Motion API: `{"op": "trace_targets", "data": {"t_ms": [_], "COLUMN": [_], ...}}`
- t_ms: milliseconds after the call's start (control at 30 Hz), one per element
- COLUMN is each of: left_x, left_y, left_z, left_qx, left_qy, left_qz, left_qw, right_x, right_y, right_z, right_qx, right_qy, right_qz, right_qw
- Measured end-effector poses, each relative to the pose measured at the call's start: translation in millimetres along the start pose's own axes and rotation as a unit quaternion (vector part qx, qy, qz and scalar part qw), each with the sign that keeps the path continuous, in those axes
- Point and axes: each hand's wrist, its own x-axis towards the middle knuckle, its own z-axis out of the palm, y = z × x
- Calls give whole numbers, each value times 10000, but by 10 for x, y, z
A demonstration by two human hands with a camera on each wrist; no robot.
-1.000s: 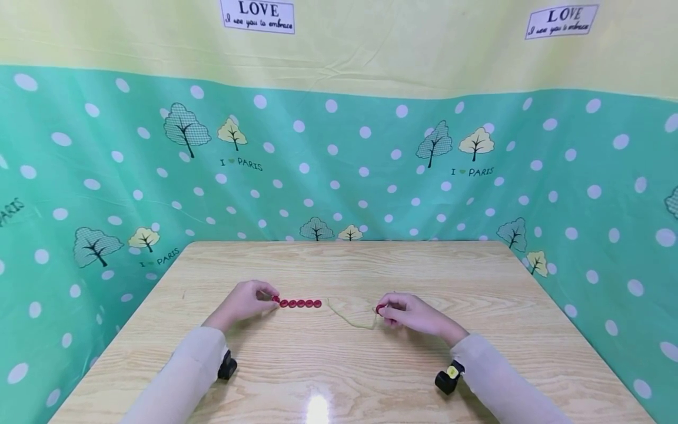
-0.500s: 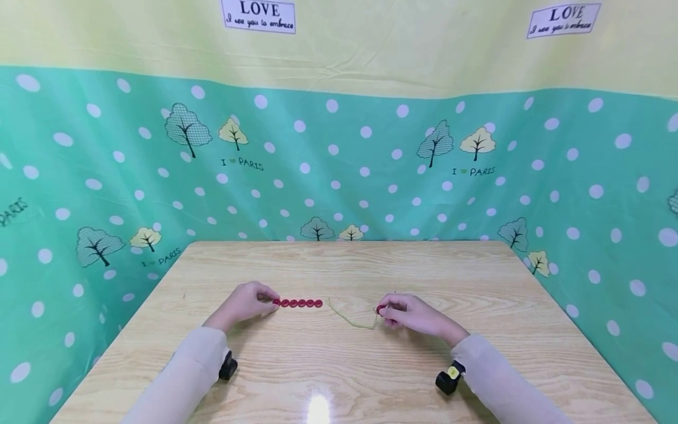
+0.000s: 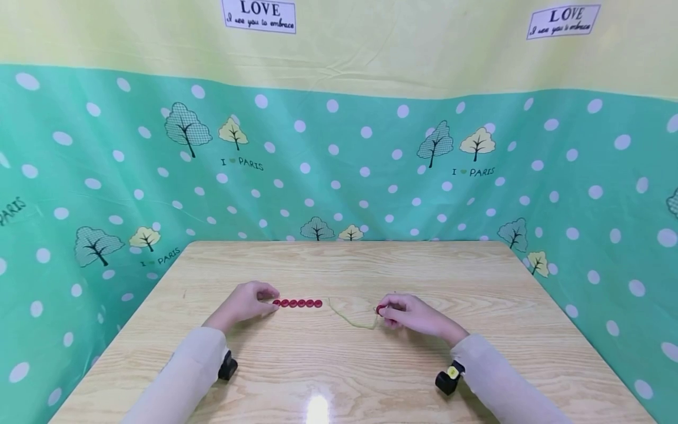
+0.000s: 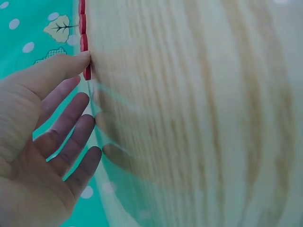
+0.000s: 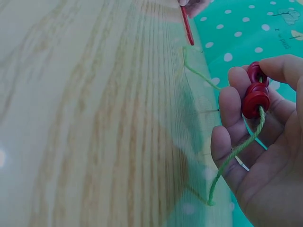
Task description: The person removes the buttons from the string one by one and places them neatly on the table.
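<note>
Several round red buttons (image 3: pixel 301 303) lie flat in a straight row on the table. At the row's left end is my left hand (image 3: pixel 246 303). In the left wrist view its thumb lies against the end button (image 4: pixel 87 71), the index finger is just behind it, and the other fingers are spread. My right hand (image 3: pixel 413 312) pinches red buttons (image 5: pixel 256 101) threaded on a green string (image 5: pixel 246 142), thumb on one side and fingers on the other. The string (image 3: pixel 352 323) trails leftward over the table toward the row's right end. How many buttons are on the string is partly hidden.
The wooden table (image 3: pixel 328 365) reaches back to a green and yellow printed curtain (image 3: pixel 339 171), which hangs behind and at both sides. Each forearm has a black wrist camera (image 3: pixel 447 381) near the cuff.
The end button, tilted in my left fingers a second ago, now lies flat in line with the row. My left index finger has lifted slightly. The right hand stays in place.
</note>
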Motion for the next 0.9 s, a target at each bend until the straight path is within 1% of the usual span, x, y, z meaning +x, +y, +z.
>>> {"op": "trace_targets", "data": {"t_ms": [100, 167, 333, 533, 633, 767, 900], "left_x": [1, 3, 16, 18, 13, 10, 16], "left_y": [15, 29, 59, 136, 187, 261, 333], "left_z": [-10, -18, -28, -17, -2, 32, 83], "left_qx": [-19, -27, 70, 130, 141, 34, -112], "left_qy": [-66, -99, -135, -130, -88, -4, 30], "left_qz": [47, 17, 22, 304, 553, 791, 897], "left_qw": [10000, 9999, 9999, 9994, 9983, 9969, 9959], "right_x": [-3, -3, -4, -6, -8, -2, 7], "right_y": [11, 15, 6, -24, -40, -48, -50], "right_z": [-4, -9, -22, -8, 3, 8, 11], "right_qx": [-15, -38, -90, -2, 32, 75, 129], "right_qy": [-17, -8, 31, -14, -13, -32, -53], "right_qz": [-16, -30, -44, -47, -53, -118, -142], "right_qw": [10000, 10000, 9999, 10000, 10000, 9999, 9998]}}
